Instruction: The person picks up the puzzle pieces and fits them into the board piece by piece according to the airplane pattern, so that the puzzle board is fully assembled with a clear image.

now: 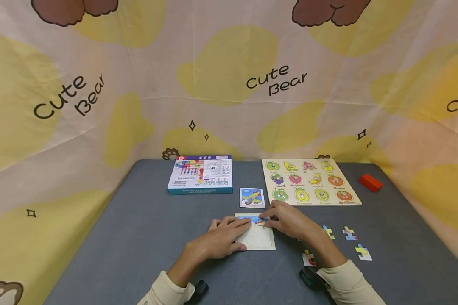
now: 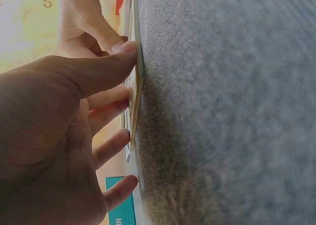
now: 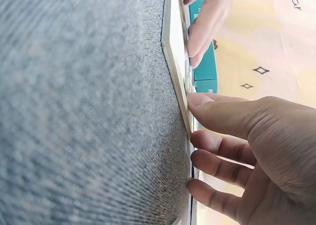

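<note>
A person's hands work at a small pale puzzle tray [image 1: 257, 242] on a grey worktop [image 1: 137, 245], just nearer than a card [image 1: 252, 198] picturing a plane. The step in hand looks like fitting picture pieces [image 1: 255, 220] along the tray's far edge; its near part is bare. The next move probably calls for pressing the right-hand piece flush. The left hand [image 1: 224, 238] has its grip spread, fingers apart, resting on the tray's left side. The right hand [image 1: 290, 219] bends thumb and forefinger to the pieces; I cannot tell whether they pinch 1. At least 4 loose pieces [image 1: 350, 234] lie to the right.
</note>
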Demonstrator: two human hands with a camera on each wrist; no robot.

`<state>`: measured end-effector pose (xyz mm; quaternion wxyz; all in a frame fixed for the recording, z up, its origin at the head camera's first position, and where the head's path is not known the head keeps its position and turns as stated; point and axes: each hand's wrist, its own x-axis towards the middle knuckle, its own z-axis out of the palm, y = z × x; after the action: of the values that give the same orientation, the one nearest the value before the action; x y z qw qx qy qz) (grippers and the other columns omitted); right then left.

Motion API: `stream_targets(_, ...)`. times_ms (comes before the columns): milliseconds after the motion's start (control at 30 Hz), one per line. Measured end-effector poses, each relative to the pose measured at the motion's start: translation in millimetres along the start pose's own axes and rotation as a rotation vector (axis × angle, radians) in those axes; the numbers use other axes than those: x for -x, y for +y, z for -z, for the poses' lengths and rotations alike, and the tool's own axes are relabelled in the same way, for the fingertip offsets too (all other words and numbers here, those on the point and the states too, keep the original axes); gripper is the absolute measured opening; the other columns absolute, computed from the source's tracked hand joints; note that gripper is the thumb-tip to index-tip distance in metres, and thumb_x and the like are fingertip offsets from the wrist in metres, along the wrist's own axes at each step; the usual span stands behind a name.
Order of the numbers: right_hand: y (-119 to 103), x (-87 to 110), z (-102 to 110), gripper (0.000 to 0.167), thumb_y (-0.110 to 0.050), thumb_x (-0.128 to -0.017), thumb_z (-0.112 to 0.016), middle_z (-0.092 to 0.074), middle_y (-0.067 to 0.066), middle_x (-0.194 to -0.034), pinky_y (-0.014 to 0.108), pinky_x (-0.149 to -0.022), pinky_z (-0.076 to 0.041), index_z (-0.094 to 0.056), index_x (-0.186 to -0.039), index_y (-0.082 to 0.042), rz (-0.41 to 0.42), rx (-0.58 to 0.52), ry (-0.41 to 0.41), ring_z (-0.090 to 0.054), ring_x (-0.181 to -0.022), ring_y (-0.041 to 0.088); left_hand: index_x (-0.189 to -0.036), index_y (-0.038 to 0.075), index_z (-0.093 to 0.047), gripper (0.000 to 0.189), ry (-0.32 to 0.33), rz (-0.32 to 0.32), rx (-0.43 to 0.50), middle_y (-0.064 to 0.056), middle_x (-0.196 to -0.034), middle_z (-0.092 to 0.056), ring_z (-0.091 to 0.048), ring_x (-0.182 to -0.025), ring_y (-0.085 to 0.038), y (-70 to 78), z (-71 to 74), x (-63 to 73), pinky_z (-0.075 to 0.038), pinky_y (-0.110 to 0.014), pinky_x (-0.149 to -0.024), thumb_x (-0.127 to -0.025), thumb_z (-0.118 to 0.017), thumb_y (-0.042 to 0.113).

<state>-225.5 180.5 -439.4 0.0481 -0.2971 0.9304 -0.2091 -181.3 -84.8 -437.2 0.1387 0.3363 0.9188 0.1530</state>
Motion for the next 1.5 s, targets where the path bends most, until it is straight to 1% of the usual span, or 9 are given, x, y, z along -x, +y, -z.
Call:
stream_targets(133,0,-0.4,1,0.024,-0.016,-0.097,-0.078,-0.062,-0.002,-0.099,0.028,-0.071,-0.043,-0.082,-0.120,-0.014,-0.014,-0.009,-0.009,-0.049,-0.082,0.009,-0.167,0.023,-0.037,0.067,0.000,0.000,0.002,0.008,-0.173,-0.032,-0.035,-0.152,-0.027,0.0,-0.2,0.2,-0.032,-0.058,-0.109,-0.107,-0.062,0.041)
stream_targets(300,-1,-1.6,0,0.028,-0.025,-0.098,-0.078,-0.059,-0.001,-0.097,0.030,-0.070,-0.042,-0.080,-0.125,-0.018,-0.055,-0.019,-0.028,-0.048,-0.080,0.011,-0.167,0.023,-0.037,0.067,0.000,0.000,0.007,0.007,-0.173,-0.033,-0.035,-0.152,-0.027,0.2,0.4,0.7,-0.032,-0.059,-0.110,-0.107,-0.062,0.041)
stream_targets(433,-3,-2.0,-2,0.029,-0.029,-0.097,-0.080,-0.058,-0.002,-0.098,0.030,-0.070,-0.042,-0.080,-0.124,-0.020,-0.070,-0.012,-0.027,-0.048,-0.080,0.012,-0.167,0.023,-0.037,0.068,-0.003,0.002,0.009,0.008,-0.173,-0.033,-0.034,-0.153,-0.027,0.5,1.0,0.8,-0.032,-0.060,-0.111,-0.107,-0.062,0.041)
stream_targets(567,-6,-2.0,-3,0.028,-0.027,-0.095,-0.082,-0.059,-0.002,-0.097,0.030,-0.069,-0.042,-0.082,-0.121,-0.020,-0.093,0.001,-0.013,-0.049,-0.079,0.012,-0.167,0.023,-0.037,0.068,-0.003,0.000,0.010,0.008,-0.173,-0.032,-0.034,-0.153,-0.027,0.1,1.1,0.6,-0.032,-0.060,-0.111,-0.107,-0.062,0.041)
stream_targets(900,-14,-2.1,-4,0.026,-0.023,-0.093,-0.083,-0.063,0.001,-0.099,0.031,-0.069,-0.044,-0.083,-0.118,-0.016,-0.116,0.025,0.021,-0.050,-0.080,0.012,-0.167,0.024,-0.037,0.067,-0.003,-0.004,0.005,0.009,-0.173,-0.031,-0.034,-0.153,-0.026,-1.0,0.3,-0.2,-0.032,-0.058,-0.110,-0.107,-0.062,0.042)
stream_targets(1067,-15,-1.9,-4,0.026,-0.023,-0.092,-0.085,-0.063,0.001,-0.098,0.031,-0.069,-0.044,-0.083,-0.117,-0.016,-0.137,0.009,0.028,-0.050,-0.079,0.012,-0.167,0.023,-0.037,0.067,-0.005,-0.003,0.013,0.009,-0.173,-0.032,-0.033,-0.154,-0.026,-0.7,0.4,-0.4,-0.031,-0.059,-0.111,-0.107,-0.062,0.041)
stream_targets(1200,-14,-0.8,-3,0.027,-0.024,-0.092,-0.085,-0.061,0.001,-0.097,0.030,-0.068,-0.043,-0.083,-0.118,-0.017,-0.124,-0.007,0.023,-0.049,-0.078,0.012,-0.166,0.024,-0.038,0.067,-0.006,0.000,0.011,0.009,-0.173,-0.031,-0.034,-0.153,-0.026,-0.8,0.1,-0.2,-0.031,-0.059,-0.111,-0.107,-0.062,0.042)
stream_targets(1300,-10,0.5,-1,0.027,-0.023,-0.092,-0.085,-0.061,0.001,-0.096,0.029,-0.068,-0.042,-0.083,-0.118,-0.016,-0.105,-0.044,0.021,-0.049,-0.078,0.013,-0.166,0.024,-0.038,0.067,-0.002,-0.001,0.009,0.010,-0.173,-0.032,-0.034,-0.153,-0.026,-1.0,-0.3,-0.2,-0.031,-0.058,-0.110,-0.107,-0.062,0.042)
stream_targets(1500,-2,0.9,1,0.020,-0.017,-0.093,-0.083,-0.061,0.000,-0.094,0.029,-0.070,-0.042,-0.084,-0.113,-0.015,-0.076,-0.095,0.031,-0.049,-0.079,0.012,-0.166,0.024,-0.039,0.067,0.005,-0.001,0.009,0.010,-0.172,-0.033,-0.034,-0.152,-0.025,-0.8,-0.7,-1.0,-0.032,-0.056,-0.109,-0.106,-0.064,0.042)
